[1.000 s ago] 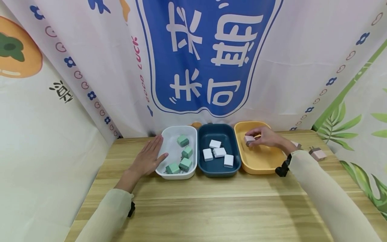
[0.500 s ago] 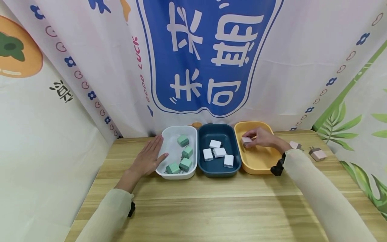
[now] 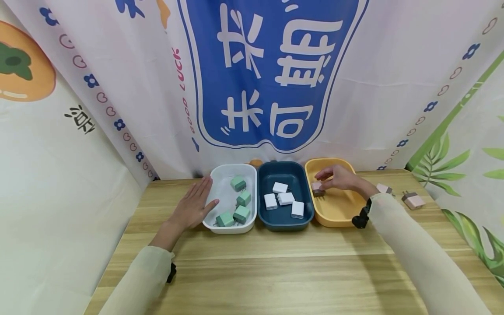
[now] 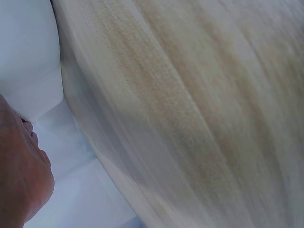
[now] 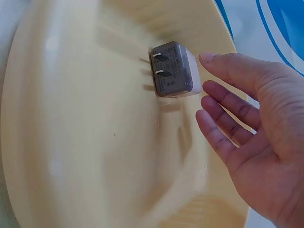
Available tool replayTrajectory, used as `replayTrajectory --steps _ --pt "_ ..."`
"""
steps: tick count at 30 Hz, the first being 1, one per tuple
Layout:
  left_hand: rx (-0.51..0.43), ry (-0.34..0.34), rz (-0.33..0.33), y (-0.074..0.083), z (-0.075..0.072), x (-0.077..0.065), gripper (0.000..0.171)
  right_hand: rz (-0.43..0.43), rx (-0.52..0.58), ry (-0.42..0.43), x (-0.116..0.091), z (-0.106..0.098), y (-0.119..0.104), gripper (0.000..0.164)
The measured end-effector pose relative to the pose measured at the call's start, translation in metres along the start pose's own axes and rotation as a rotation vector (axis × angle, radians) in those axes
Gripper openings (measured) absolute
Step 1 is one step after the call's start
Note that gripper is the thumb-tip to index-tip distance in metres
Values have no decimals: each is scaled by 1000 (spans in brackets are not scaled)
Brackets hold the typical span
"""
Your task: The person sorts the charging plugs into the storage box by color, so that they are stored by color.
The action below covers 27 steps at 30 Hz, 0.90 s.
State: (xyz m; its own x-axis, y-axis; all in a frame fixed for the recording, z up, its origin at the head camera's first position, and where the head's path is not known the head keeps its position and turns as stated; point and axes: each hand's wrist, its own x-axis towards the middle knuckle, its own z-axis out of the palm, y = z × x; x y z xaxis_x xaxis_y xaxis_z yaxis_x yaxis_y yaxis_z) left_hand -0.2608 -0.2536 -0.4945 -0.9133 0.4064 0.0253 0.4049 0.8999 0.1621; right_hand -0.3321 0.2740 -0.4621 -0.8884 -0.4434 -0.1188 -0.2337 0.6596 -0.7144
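A pink and grey plug charger [image 3: 317, 189] lies by the left wall inside the yellow tray [image 3: 338, 208]. My right hand [image 3: 339, 178] hovers just above it, fingers spread and relaxed. In the right wrist view the fingertips stand close to the charger's pink end [image 5: 192, 71], with a small gap; two metal prongs show on its grey face. My left hand [image 3: 193, 205] lies flat with straight fingers against the left rim of the white tray [image 3: 221, 183]. Several green chargers [image 3: 241, 213] are in that tray.
Between the two trays stands a dark blue tray [image 3: 283, 225] with several white chargers [image 3: 286, 198]. Two more pink and grey chargers, a far one [image 3: 383, 188] and a near one [image 3: 413, 200], lie on the wooden table [image 3: 275, 271]. A printed curtain [image 3: 374, 109] hangs behind.
My right hand carried the pink charger left within the yellow tray and let go of it. The fingers have opened and lifted slightly. The left hand has stayed still.
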Motion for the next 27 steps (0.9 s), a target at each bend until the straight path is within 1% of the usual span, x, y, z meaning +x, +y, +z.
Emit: replayTrajectory --steps 5,13,20,27 --pt "0 1 3 0 1 0 85 -19 1 -4 -4 -2 3 40" --pt "-10 8 2 -1 2 1 84 -78 5 -17 -14 -9 5 42" --pt "-15 5 -2 -1 2 2 84 -68 28 -23 -22 -15 4 44" --pt "-12 -7 -1 -1 2 3 85 -74 4 4 -37 -21 -4 43"
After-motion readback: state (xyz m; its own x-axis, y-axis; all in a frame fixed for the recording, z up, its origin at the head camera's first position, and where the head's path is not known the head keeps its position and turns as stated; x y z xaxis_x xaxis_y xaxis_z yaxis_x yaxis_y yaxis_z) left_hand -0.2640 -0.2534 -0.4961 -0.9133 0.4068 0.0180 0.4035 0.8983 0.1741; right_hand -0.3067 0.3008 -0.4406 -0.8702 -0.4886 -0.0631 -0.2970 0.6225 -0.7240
